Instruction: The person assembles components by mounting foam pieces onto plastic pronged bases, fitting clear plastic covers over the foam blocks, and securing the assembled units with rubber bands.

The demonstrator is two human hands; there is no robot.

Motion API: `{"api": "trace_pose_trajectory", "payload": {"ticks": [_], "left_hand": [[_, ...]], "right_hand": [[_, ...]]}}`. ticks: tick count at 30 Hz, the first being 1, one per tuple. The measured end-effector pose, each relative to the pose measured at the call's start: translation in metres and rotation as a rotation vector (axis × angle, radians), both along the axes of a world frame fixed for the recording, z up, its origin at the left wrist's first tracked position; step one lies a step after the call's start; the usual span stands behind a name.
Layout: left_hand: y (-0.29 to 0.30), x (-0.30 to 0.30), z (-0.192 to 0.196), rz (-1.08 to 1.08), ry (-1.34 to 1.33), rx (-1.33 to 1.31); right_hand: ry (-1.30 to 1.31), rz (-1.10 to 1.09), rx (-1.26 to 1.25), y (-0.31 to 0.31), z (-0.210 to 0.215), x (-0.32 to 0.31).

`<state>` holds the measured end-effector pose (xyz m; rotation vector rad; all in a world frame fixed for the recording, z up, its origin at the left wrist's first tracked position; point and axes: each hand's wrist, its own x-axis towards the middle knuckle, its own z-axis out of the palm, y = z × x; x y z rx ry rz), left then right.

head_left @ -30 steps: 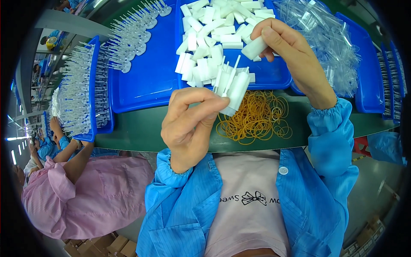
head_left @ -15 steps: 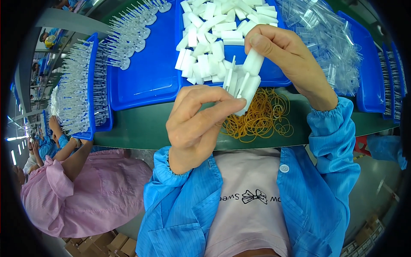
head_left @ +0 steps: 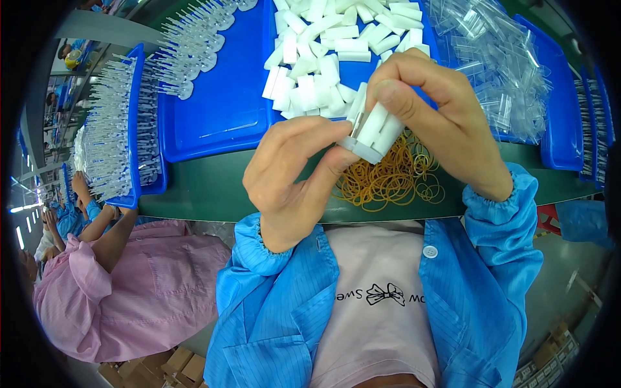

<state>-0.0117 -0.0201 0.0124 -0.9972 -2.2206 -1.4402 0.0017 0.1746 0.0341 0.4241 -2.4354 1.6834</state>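
White tubes form a bundle gripped by both the left hand and right hand. Their long axes tilt up and away, over rubber bands on the table.

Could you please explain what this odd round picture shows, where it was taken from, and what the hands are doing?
There is no machine here: a person wears a wide fisheye camera on the head, looking down, so straight edges bend. The left hand and right hand, in blue sleeves, together hold a bundle of white tubes over a green table. Under it lies a heap of rubber bands. Behind are blue trays: one with loose white tubes, one on the right with clear parts. A co-worker in pink sits at the left.
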Motion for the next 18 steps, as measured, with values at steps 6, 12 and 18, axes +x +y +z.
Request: {"api": "trace_pose_trajectory", "payload": {"ticks": [6,12,18], "left_hand": [[-0.003,0.0,-0.003,0.062,-0.075,0.026],[-0.004,-0.001,-0.006,0.033,-0.057,-0.01],[-0.003,0.001,-0.005,0.03,-0.026,-0.047]], "right_hand": [[0.304,-0.202,0.147,0.03,-0.031,-0.048],[0.393,-0.325,0.827,0.018,-0.063,-0.063],[0.332,-0.241,1.011,0.01,-0.071,-0.059]]}}
